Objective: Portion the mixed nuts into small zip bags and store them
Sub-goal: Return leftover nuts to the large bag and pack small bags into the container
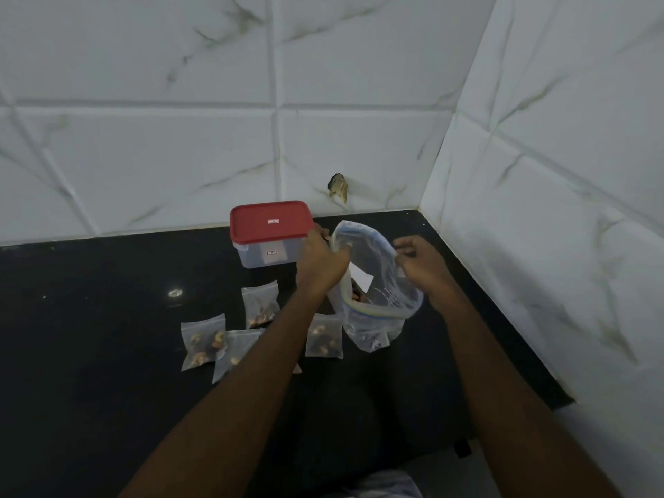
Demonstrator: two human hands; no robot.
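A large clear zip bag (377,300) stands open on the black counter, with a few nuts and a white slip inside. My left hand (321,258) grips its left rim. My right hand (420,264) pinches its right rim, so the mouth is spread wide. Several small zip bags with nuts lie flat in front: one at the far left (203,341), one above it (260,303), one partly under my left forearm (233,352), and one beside the big bag (323,336).
A clear plastic box with a red lid (270,231) stands shut behind my left hand, near the back wall. White marble-look tiled walls (539,210) close the corner at the back and right. The black counter (90,336) stretches to the left.
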